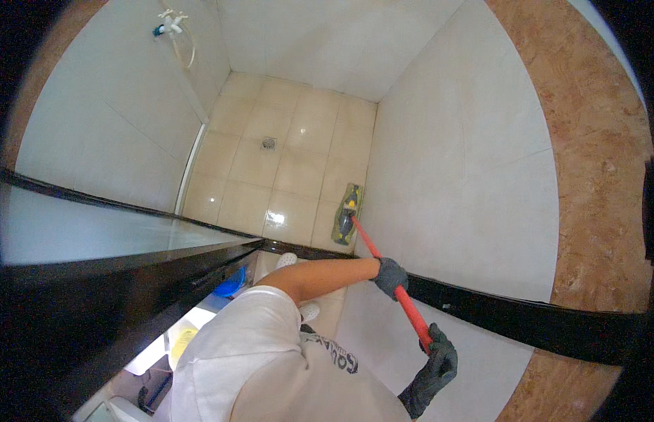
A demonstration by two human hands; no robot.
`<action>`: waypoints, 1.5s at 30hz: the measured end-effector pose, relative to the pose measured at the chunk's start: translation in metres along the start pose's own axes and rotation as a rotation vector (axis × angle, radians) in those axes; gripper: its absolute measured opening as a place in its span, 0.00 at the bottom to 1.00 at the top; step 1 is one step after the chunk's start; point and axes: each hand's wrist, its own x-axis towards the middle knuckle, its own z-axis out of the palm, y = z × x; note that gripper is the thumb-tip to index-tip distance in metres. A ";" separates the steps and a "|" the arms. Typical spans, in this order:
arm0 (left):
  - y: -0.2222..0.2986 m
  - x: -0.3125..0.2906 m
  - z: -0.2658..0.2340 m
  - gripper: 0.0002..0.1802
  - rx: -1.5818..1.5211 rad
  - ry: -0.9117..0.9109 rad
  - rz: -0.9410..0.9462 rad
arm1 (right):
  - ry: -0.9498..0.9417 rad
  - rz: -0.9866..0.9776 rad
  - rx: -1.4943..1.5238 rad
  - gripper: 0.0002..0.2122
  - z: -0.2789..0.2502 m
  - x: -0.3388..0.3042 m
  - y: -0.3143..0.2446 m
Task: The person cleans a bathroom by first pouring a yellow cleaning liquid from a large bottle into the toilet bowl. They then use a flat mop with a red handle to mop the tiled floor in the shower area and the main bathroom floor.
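Note:
Both my hands are on the red handle [413, 314] of a flat mop. My left hand [391, 277], in a dark grey glove, is wrapped round the handle partway along. At the handle's upper end, my right hand [438, 357], gloved the same way, is closed around it; its palm side is partly hidden. The handle slants down and away to the mop head [346, 215], which has a dark grey and yellow joint and a greenish pad. The head lies on the beige tiled floor [299, 165], close beside the right wall.
A floor drain [268, 143] sits in the tiles. White walls [453, 155] enclose the floor. A tap with a hose [173, 27] is on the left wall. A dark door frame [481, 295] crosses in front. A blue container [230, 283] stands near my white shoes [287, 260].

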 end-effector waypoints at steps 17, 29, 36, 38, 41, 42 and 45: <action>-0.144 -0.110 -0.072 0.20 0.130 0.164 -0.413 | -0.310 -0.090 0.267 0.11 0.138 0.075 0.040; -0.054 -0.129 -0.061 0.17 0.176 0.103 -0.487 | -0.305 -0.074 0.189 0.14 0.073 0.043 0.012; 0.055 -0.054 -0.057 0.16 0.033 0.043 -0.158 | -0.269 -0.324 0.188 0.12 -0.038 0.020 -0.028; 0.046 -0.032 -0.039 0.16 0.006 -0.005 -0.085 | -0.277 -0.307 0.161 0.12 -0.041 0.017 -0.030; 0.017 -0.015 -0.007 0.16 -0.013 0.014 0.028 | -0.314 -0.282 0.010 0.10 -0.023 0.009 -0.016; 0.015 -0.016 -0.003 0.16 -0.026 0.052 0.026 | -0.252 -0.244 -0.037 0.09 -0.019 0.009 -0.013; 0.013 -0.021 0.009 0.17 -0.042 0.175 -0.043 | -0.067 -0.178 -0.038 0.09 0.001 0.007 -0.013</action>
